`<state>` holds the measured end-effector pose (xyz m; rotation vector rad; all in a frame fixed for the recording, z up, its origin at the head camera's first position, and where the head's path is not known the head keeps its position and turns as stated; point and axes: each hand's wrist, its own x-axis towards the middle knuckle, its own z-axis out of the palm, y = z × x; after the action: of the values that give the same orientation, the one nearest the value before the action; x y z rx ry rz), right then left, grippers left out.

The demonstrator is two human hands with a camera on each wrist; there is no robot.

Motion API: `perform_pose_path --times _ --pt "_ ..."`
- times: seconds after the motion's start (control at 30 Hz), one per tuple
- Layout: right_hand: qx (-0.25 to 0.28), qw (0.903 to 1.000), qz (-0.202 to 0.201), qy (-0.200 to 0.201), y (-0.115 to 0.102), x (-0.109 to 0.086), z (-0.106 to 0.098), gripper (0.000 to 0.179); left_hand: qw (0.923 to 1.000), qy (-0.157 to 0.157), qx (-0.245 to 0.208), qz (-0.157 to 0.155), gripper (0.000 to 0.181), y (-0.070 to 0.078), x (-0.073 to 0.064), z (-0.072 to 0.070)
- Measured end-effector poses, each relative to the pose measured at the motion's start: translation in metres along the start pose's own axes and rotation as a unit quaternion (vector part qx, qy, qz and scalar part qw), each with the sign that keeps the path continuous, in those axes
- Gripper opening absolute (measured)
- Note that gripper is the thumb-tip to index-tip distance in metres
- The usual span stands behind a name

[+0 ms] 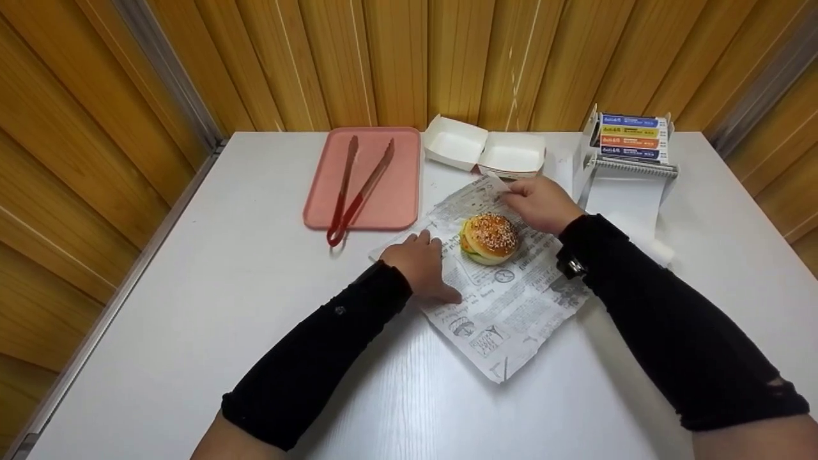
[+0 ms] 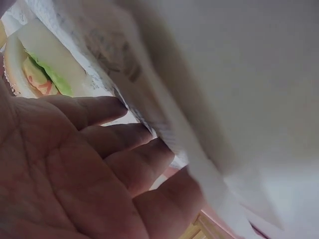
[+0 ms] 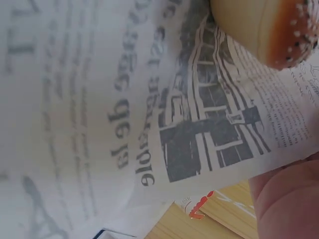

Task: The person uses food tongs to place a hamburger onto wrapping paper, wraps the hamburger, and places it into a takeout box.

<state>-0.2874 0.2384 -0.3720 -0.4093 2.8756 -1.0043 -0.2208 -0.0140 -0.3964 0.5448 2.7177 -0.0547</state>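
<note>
A sesame-topped burger (image 1: 489, 237) with lettuce and filling sits on a sheet of newspaper-print wrapping paper (image 1: 498, 345), set diagonally on the white table. My right hand (image 1: 543, 203) pinches the paper's far corner, which is slightly raised. To the burger's left, my left hand (image 1: 418, 265) lies palm down at the paper's left side, its thumb spread towards me. In the left wrist view, the fingertips (image 2: 162, 149) touch the paper's edge, and the burger (image 2: 47, 74) shows beyond the palm. Printed paper fills much of the right wrist view, beside the burger's bun (image 3: 269, 30).
Red-handled tongs (image 1: 358, 191) lie on a pink tray (image 1: 396, 211) at the back left. An open white burger box (image 1: 511, 153) stands behind the paper. At the back right is a label dispenser (image 1: 629, 144) with coloured rolls and a white strip (image 1: 623, 204).
</note>
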Motion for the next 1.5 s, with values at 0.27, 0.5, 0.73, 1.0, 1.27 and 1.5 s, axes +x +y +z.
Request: perform_pose_path --times 0.27,0.5,0.73,1.0,1.27,1.5 --pt "0.064 0.998 0.001 -0.001 0.001 -0.016 0.004 0.03 0.9997 0.015 -0.018 -0.001 0.121 -0.001 -0.001 0.002" --pt "0.08 0.9968 -0.005 0.003 0.006 -0.03 0.003 0.029 0.9992 0.033 -0.025 0.001 0.117 0.001 0.0 0.003" --pt "0.085 0.9954 -0.045 -0.002 0.013 -0.041 0.007 0.034 0.999 0.043 -0.005 0.004 0.109 0.003 0.0 0.001" --pt "0.05 0.9941 -0.094 -0.02 0.019 -0.053 0.016 0.039 0.999 0.044 0.005 0.001 0.107 0.004 0.0 0.0" --pt "-0.001 0.9901 -0.137 -0.03 0.024 -0.064 0.022 0.042 0.9994 0.032 0.001 -0.007 0.112 0.004 0.001 0.0" --pt "-0.038 0.9853 -0.161 -0.042 0.023 -0.075 0.023 0.042 0.9991 0.04 0.0 -0.011 0.113 0.004 0.002 0.002"
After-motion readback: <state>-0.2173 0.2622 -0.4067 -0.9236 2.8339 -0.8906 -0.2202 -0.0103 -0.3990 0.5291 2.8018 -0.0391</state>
